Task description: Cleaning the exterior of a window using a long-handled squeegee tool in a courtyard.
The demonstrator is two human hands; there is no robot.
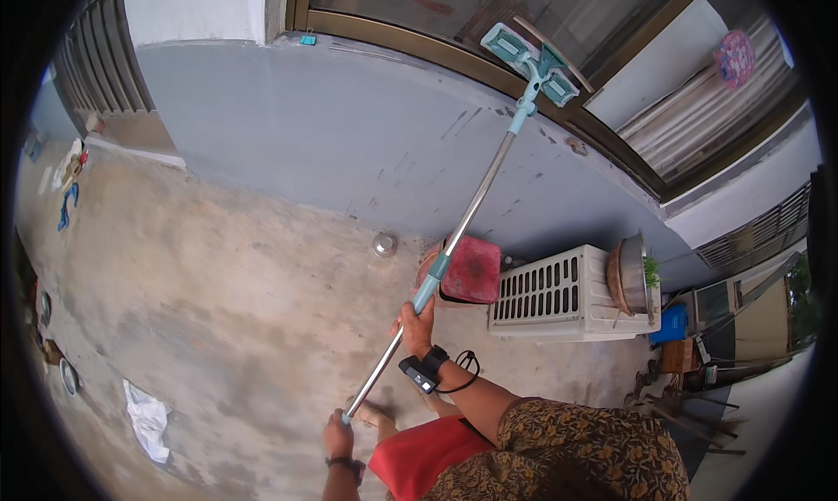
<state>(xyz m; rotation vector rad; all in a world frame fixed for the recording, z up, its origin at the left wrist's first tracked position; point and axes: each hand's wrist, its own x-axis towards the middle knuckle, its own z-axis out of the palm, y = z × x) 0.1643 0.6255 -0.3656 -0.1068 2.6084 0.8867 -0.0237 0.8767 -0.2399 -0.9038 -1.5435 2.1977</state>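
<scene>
A long window squeegee (476, 200) with a silver telescopic pole and teal joints slants from lower left to upper right. My left hand (339, 435) is closed round the pole's bottom end. Higher up, just below the teal collar, my right hand (417, 324) grips the shaft. The teal squeegee head (530, 63) is up at the window (576, 21), over the glass near the brown frame's lower edge. Whether its blade touches the glass, I cannot tell. Dark wet streaks run down the grey-blue wall (288, 126) under the window.
By the wall stand a red square-topped stool or bin (471, 270) and a white air-conditioner unit (559, 296) bearing a planter (630, 278). A small metal bowl (384, 244) is on the concrete floor (236, 274). White cloth (148, 420) lies at lower left.
</scene>
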